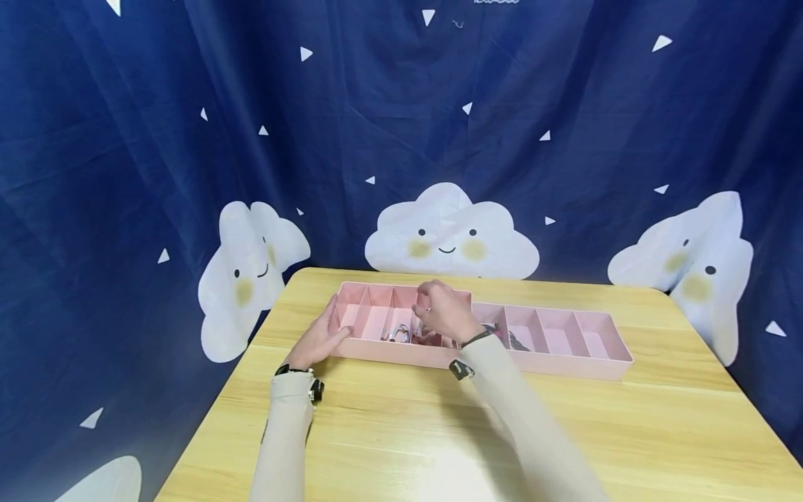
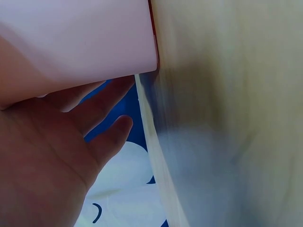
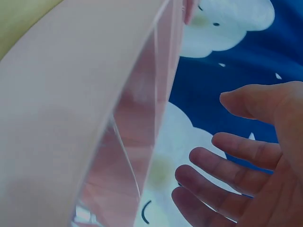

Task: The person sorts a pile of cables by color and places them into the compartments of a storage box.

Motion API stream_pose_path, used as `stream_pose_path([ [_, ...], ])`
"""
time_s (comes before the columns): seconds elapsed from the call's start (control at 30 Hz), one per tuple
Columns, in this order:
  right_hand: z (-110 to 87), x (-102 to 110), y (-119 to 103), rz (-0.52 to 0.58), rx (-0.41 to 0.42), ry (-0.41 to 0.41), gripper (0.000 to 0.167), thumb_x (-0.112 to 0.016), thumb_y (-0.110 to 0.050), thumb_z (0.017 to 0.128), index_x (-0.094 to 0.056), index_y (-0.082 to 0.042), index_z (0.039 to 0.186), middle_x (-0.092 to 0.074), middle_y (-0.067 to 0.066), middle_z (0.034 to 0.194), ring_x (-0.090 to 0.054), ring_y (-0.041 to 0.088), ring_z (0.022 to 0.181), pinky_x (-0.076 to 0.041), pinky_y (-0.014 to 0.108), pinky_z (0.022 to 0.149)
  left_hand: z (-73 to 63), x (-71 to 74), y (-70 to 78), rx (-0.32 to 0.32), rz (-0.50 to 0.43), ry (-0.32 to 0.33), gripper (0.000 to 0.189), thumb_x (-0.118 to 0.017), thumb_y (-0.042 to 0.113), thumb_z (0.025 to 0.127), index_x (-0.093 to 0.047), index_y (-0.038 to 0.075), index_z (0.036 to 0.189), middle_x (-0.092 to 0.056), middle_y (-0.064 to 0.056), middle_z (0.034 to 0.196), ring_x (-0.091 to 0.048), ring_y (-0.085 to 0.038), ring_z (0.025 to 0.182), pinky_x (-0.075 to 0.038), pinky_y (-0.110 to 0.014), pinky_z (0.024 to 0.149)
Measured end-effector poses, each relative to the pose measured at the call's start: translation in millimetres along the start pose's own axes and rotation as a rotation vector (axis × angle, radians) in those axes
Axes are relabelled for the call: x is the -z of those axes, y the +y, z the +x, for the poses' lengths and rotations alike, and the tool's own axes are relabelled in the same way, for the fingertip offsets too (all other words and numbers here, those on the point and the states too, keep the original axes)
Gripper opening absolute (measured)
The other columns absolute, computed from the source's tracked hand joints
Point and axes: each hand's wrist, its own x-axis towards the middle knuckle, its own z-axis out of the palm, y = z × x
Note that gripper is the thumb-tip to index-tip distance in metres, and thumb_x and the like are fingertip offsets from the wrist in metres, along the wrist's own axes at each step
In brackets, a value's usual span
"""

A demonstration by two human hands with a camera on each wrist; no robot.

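Observation:
A pink divided organizer box point(image 1: 383, 352) lies on the table, with clear-looking and metallic small items point(image 1: 398, 333) in its middle compartments. At its left end is my left hand point(image 1: 316, 341), the thumb by the front corner and the fingers extended along the end wall. The left wrist view shows those fingers point(image 2: 102, 101) fairly straight beside the box wall point(image 2: 94, 42). Over the right part of this box hovers my right hand point(image 1: 447, 312). Its fingers point(image 3: 232, 172) are loosely bent and spread from the thumb, with nothing between them in the right wrist view.
A second, paler pink divided box point(image 1: 564, 364) adjoins on the right, with dark small items point(image 1: 517, 341) in its left compartments. Both stand on a light wooden table point(image 1: 389, 425) near its back edge. A blue curtain point(image 1: 351, 139) with clouds hangs behind.

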Motion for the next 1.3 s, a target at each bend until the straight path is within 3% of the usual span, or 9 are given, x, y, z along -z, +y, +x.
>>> stream_pose_path([
  [0.1,-5.8,8.7,3.7,-0.003,0.006,0.048,0.035,-0.07,-0.018,0.095,-0.069,0.002,0.124,-0.07,0.02,0.129,-0.07,0.035,0.115,-0.06,0.049,0.093,0.8,0.2,-0.4,0.004,-0.003,-0.004,0.097,-0.061,0.047,0.099,-0.004,0.01,0.168,-0.025,-0.026,0.169,-0.032,-0.044,0.154,-0.03,-0.061,0.124],
  [0.27,-15.5,21.5,9.0,0.019,-0.021,0.051,0.042,-0.068,-0.02,0.096,-0.065,0.001,0.131,-0.071,0.018,0.128,-0.071,0.034,0.113,-0.059,0.05,0.095,0.5,1.6,2.1,0.021,-0.025,-0.007,0.096,-0.063,0.042,0.099,-0.004,0.011,0.168,-0.025,-0.025,0.169,-0.031,-0.043,0.155,-0.029,-0.061,0.125],
  [0.53,-30.4,36.4,20.3,0.054,-0.068,0.106,0.037,-0.066,-0.023,0.097,-0.07,-0.002,0.127,-0.075,0.014,0.12,-0.072,0.032,0.105,-0.059,0.051,0.088,0.5,0.5,4.0,0.015,-0.027,-0.01,0.095,-0.062,0.041,0.1,-0.003,0.011,0.168,-0.023,-0.026,0.17,-0.03,-0.045,0.155,-0.028,-0.062,0.125],
  [0.83,-43.9,52.5,31.9,0.05,-0.057,0.161,0.037,-0.064,-0.025,0.099,-0.069,-0.001,0.126,-0.074,0.017,0.118,-0.073,0.033,0.102,-0.059,0.05,0.088,-0.7,0.3,5.3,0.009,-0.047,-0.006,0.095,-0.063,0.04,0.1,-0.003,0.013,0.168,-0.023,-0.024,0.17,-0.03,-0.043,0.155,-0.028,-0.061,0.126],
  [1.3,-58.2,65.7,49.5,0.039,-0.111,0.18,0.037,-0.065,-0.029,0.098,-0.07,-0.004,0.125,-0.074,0.017,0.121,-0.07,0.035,0.11,-0.057,0.053,0.092,-1.8,-0.4,4.1,-0.012,-0.027,0.0,0.096,-0.063,0.039,0.099,-0.002,0.012,0.168,-0.025,-0.028,0.168,-0.032,-0.045,0.153,-0.029,-0.061,0.125],
])
